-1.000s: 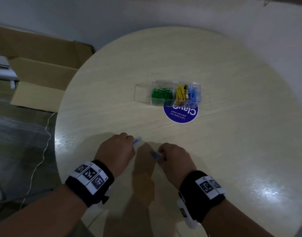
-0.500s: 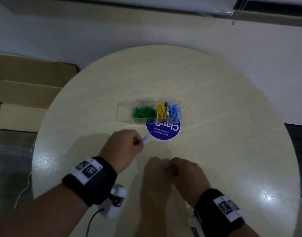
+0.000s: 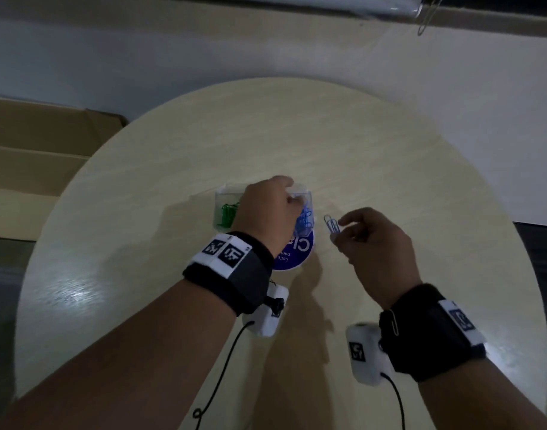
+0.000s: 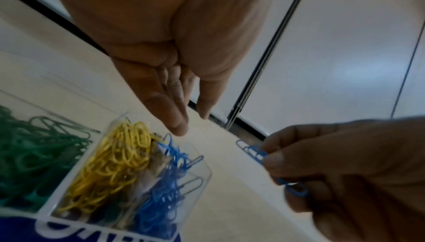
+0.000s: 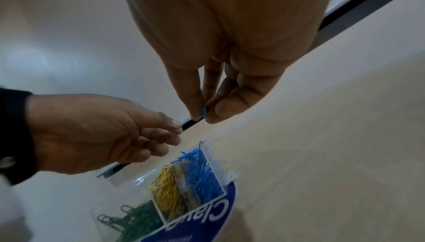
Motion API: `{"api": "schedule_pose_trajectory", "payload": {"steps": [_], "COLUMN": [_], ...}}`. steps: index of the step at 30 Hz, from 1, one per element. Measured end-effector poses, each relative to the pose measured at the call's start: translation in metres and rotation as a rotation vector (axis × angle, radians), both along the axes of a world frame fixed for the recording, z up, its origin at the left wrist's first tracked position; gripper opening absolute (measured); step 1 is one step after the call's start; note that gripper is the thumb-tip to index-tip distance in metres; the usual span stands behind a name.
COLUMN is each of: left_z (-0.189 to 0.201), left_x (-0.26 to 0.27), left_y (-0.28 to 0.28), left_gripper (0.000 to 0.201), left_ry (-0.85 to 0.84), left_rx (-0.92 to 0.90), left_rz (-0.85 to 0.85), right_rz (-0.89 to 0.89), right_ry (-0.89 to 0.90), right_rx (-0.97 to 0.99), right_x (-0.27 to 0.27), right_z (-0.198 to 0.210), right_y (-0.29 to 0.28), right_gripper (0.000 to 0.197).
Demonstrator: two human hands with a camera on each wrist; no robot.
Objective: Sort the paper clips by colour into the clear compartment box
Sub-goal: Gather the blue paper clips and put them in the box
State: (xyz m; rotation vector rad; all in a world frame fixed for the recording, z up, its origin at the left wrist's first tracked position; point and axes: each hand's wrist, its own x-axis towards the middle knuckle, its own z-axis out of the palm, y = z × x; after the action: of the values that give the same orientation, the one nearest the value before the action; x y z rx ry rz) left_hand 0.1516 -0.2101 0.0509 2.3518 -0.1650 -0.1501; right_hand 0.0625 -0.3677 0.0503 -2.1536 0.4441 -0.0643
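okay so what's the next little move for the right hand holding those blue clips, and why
Probably carry the right hand leftward over the blue compartment and release. It pinches blue paper clips just beside the clear compartment box, while the left hand, apparently empty, hovers over it.

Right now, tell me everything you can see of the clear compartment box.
The clear compartment box is see-through plastic, open-topped, resting on the round table and partly on a blue sticker. Green clips fill one compartment, yellow clips the next, blue clips the end one. The left hand hovers above.
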Motion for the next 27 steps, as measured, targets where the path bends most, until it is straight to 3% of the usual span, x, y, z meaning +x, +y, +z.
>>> {"api": "schedule_pose_trajectory", "payload": {"steps": [7, 12, 16, 20, 27], "left_z": [0.017, 0.009, -0.001, -0.007, -0.011], "left_x": [-0.004, -0.010, -0.008, -0.010, -0.014], "left_y": [0.046, 0.076, 0.100, 0.109, 0.115], "left_gripper": [0.013, 0.009, 0.006, 0.006, 0.007], "left_ry": [0.054, 0.061, 0.037, 0.036, 0.016], "left_rx": [-0.243, -0.211, -0.125, -0.095, -0.066], "left_rz": [0.243, 0.275, 0.300, 0.331, 0.324], "right_rz": [-0.009, 0.019, 0.017, 0.073, 0.108], "right_ry": [-0.015, -0.061, -0.013, -0.021, -0.127], "right_rx": [0.004, -0.186, -0.184, -0.258, -0.382], "right_x": [0.050, 0.056, 0.052, 0.054, 0.053], "right_z": [-0.011, -0.017, -0.021, -0.031, -0.038], "right_y": [0.019, 0.029, 0.030, 0.035, 0.035], "right_gripper": [0.008, 0.018, 0.017, 0.005, 0.020]}}
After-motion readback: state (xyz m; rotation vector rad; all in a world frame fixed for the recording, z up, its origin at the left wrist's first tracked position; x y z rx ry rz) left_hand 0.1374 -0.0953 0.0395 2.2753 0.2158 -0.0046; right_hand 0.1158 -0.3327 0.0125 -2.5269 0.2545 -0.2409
